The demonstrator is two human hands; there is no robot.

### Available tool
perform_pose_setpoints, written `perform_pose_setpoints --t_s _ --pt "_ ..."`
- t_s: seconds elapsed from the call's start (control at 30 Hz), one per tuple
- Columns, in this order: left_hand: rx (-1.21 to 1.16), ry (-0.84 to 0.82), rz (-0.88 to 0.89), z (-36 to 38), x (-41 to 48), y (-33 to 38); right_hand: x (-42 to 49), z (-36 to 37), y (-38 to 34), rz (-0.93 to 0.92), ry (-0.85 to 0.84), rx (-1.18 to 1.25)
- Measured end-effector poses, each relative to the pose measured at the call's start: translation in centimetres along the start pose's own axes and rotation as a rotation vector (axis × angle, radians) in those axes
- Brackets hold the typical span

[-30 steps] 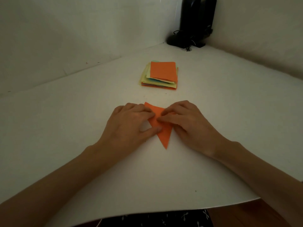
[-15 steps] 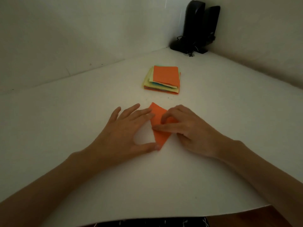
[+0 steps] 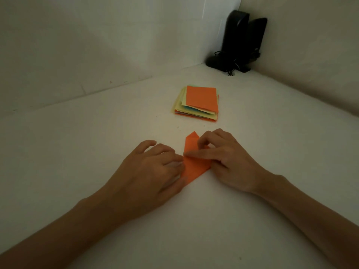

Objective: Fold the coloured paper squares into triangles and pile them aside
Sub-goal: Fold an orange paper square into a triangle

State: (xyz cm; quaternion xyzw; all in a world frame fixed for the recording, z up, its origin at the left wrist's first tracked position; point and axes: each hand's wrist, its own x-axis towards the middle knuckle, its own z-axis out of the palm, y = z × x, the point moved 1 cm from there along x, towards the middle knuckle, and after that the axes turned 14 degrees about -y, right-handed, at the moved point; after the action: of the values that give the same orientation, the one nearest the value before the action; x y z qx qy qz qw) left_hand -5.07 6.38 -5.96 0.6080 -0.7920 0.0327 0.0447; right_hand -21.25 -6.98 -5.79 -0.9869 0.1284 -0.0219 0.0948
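A partly folded orange paper (image 3: pixel 192 166) lies on the white table (image 3: pixel 97 152) between my hands, its pointed upper flap sticking out toward the stack. My left hand (image 3: pixel 153 171) has curled fingers at the paper's left edge and its thumb on the lower corner. My right hand (image 3: pixel 223 158) lays its index finger across the middle of the paper, with the other fingers curled over the upper flap and the right part of the paper hidden beneath it. A stack of coloured paper squares (image 3: pixel 200 101), orange on top, sits farther back.
A black device with cables (image 3: pixel 239 41) stands in the far corner where two pale walls meet. The table's near edge runs just below my forearms.
My left hand has curled its fingers in against the paper's left edge. The paper has turned and now shows a narrower, folded shape. The view shifted slightly.
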Motion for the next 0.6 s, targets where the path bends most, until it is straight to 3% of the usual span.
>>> perform_pose_setpoints --t_s 0.1,0.23,0.37,0.43,0.6 --pt "-0.015 -0.016 0.016 -0.1 0.2 -0.1 0.7 -0.6 0.6 0.050 -0.002 -0.137" --pt "-0.063 -0.021 -0.006 0.1 0.4 0.0 2.1 -1.2 1.3 0.125 -0.010 -0.147" --pt "-0.117 0.000 -0.031 0.2 0.9 -0.1 2.4 -2.0 1.6 0.297 0.114 0.130" --pt "-0.136 -0.019 -0.043 0.2 1.2 0.0 2.4 -1.8 1.7 0.377 0.099 0.242" --pt "-0.123 -0.074 -0.045 0.7 1.6 -0.3 2.6 -0.4 1.1 0.295 0.094 0.289"
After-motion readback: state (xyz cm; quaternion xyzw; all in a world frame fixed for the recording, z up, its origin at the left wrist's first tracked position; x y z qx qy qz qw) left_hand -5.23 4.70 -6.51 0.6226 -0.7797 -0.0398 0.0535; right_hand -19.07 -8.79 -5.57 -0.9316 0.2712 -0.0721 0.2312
